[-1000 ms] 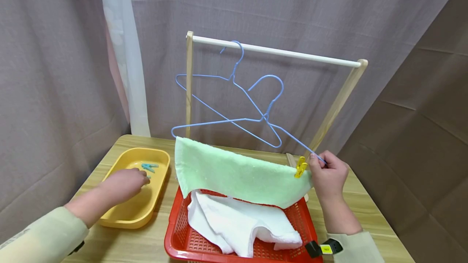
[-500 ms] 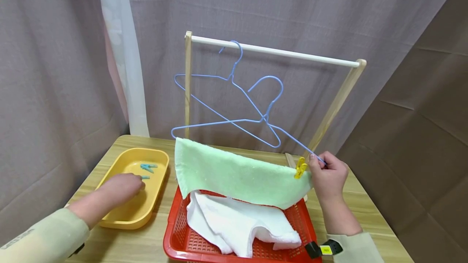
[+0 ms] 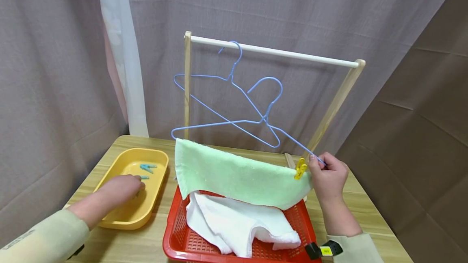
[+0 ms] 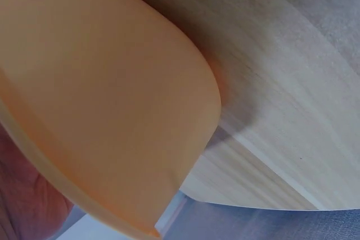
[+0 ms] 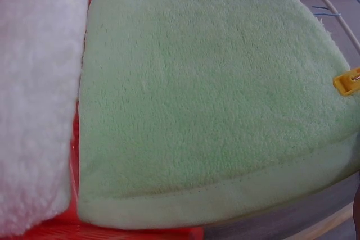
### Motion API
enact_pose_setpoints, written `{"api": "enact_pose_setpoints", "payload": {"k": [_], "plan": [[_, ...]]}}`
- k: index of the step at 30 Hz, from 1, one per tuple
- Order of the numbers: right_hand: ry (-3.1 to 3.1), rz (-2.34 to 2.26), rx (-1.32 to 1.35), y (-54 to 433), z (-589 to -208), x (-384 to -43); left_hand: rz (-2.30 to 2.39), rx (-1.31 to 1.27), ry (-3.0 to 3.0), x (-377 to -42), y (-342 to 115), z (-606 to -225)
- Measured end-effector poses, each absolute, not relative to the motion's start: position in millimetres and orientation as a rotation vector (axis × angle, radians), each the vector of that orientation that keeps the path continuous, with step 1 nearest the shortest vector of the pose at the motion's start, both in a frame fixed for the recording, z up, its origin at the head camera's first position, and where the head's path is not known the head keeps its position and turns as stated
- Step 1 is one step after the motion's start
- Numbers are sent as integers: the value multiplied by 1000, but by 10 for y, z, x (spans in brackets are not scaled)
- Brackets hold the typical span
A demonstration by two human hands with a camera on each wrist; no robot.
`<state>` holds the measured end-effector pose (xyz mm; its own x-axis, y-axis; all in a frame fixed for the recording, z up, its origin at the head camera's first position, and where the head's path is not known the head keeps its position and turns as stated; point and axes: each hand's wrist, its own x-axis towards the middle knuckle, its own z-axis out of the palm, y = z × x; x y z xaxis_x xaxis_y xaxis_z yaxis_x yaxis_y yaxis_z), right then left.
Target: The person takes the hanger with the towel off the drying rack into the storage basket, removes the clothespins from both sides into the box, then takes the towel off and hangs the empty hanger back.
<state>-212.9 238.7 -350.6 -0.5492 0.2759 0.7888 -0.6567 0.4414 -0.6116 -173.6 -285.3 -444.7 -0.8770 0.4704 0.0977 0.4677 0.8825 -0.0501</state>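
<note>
My right hand (image 3: pixel 329 175) grips the right end of a blue wire hanger (image 3: pixel 219 123), thumb and fingers round the wire. A light green towel (image 3: pixel 237 173) hangs over the hanger's lower bar, with a yellow clothespin (image 3: pixel 301 168) on its top edge near that hand. In the right wrist view the towel (image 5: pixel 214 99) fills most of the picture. My left hand (image 3: pixel 122 190) reaches down inside a yellow tray (image 3: pixel 161 186), fingers bent downward beside blue-green clothespins (image 3: pixel 148 167). Its fingertips are mostly hidden by the hand; I cannot tell whether they pinch a clothespin.
A red basket (image 3: pixel 172 238) holding a white towel (image 3: pixel 237 226) stands below the green towel. Behind is a rack with a white rail (image 3: pixel 292 54), from which another blue hanger (image 3: pixel 234 80) hangs. Grey curtains (image 3: pixel 310 7) close off the back of the wooden table (image 3: pixel 365 214).
My left hand has drawn slightly left and down inside the tray, away from the clothespins nearest its fingertips. The right hand, hanger and green towel have stayed nearly still.
</note>
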Motion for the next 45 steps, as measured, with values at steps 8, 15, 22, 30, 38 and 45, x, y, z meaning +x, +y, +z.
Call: {"api": "enact_pose_setpoints", "payload": {"k": [8,15,22,30,38,45], "plan": [[-1771,1263,327,2369,-3487,-2102,41,-721,-2953,-1722,-2863,-4385],[-1787,1248,317,2375,-3509,-2108,24,-709,-2950,-1710,-2893,-4289],[-1782,1246,319,2367,-3494,-2105,0,-699,-2890,-1687,-2852,-4154],[-1793,1237,306,2375,-3496,-2097,-78,-624,-2783,-1566,-2639,-3841],[-1806,1236,293,2384,-3507,-2091,-165,-550,-2715,-1428,-2451,-3646],[-1802,1238,285,2388,-3503,-2093,-221,-457,-2731,-1309,-2315,-3485]]}}
